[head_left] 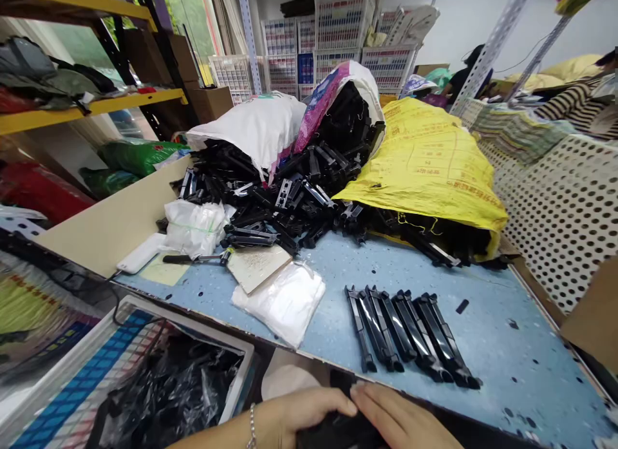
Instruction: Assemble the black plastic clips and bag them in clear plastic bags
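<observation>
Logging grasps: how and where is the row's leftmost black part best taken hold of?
Probably pinch the leftmost black part across its narrow middle, coming from above left: it lies long and slim, with bare tabletop on that side and the next part close on its right.

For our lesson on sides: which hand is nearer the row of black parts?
Right. In the picture, the right hand is just below the row of black parts; the left hand is below and farther left.

A black item (pixel 333 431) — partly hidden (cut off below) — lies between the hands (pixel 403 418).
</observation>
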`<move>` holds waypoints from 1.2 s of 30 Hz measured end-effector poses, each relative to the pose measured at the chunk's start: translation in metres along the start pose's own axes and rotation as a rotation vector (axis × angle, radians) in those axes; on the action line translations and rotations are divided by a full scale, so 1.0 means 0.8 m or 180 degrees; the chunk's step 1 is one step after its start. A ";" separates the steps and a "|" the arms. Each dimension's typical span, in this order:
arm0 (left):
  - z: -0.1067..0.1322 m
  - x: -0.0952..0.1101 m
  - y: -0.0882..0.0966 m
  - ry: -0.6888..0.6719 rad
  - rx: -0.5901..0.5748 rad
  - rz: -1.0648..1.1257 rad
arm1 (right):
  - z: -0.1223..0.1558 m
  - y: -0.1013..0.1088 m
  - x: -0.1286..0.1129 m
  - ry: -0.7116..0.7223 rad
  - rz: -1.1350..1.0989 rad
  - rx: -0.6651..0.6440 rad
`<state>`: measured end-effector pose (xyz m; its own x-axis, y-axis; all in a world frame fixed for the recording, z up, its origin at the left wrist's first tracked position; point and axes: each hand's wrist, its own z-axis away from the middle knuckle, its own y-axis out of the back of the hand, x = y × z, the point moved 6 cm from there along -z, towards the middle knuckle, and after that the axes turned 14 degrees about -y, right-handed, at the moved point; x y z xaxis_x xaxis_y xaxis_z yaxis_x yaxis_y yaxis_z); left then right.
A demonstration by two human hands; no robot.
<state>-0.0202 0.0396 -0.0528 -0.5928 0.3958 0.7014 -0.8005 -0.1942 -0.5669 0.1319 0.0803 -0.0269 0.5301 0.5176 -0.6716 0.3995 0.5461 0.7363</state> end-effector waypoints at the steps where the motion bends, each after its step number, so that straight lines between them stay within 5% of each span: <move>1: 0.006 -0.001 -0.003 0.0255 -0.0185 -0.0116 | -0.002 -0.002 -0.009 0.0229 0.0272 0.0129; 3: 0.014 0.000 -0.007 0.0713 -0.0703 -0.0476 | -0.004 0.002 -0.017 0.0302 0.0482 0.0230; 5: 0.006 0.021 -0.002 0.0388 -0.0882 -0.0970 | -0.005 0.011 -0.012 0.0039 0.0266 0.0116; 9: -0.033 0.102 0.033 -0.1800 0.0211 -0.2816 | -0.017 0.034 0.021 -0.1167 -0.1168 0.0397; 12: -0.060 0.130 0.057 -0.2339 0.0834 -0.3738 | -0.036 0.024 0.035 -0.1817 -0.2840 0.0634; 15: -0.083 0.140 0.082 -0.2239 0.0917 -0.3626 | -0.061 0.010 0.028 -0.1960 -0.3885 0.0680; 22: -0.094 0.160 0.128 -0.1797 0.0865 -0.2755 | -0.128 -0.003 0.006 -0.1843 -0.4745 0.0308; 29: -0.093 0.156 0.132 -0.1740 0.0967 -0.2454 | -0.209 -0.028 -0.028 -0.1542 -0.5718 -0.0215; 36: -0.095 0.156 0.133 -0.1748 0.0720 -0.2295 | -0.230 -0.032 -0.029 -0.1629 -0.5924 -0.0134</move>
<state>-0.1723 0.1363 -0.0585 0.1415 0.0202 0.9897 -0.9552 -0.2598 0.1419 -0.0279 0.1754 -0.0454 -0.3368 -0.8525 -0.3998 0.6229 0.1166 -0.7735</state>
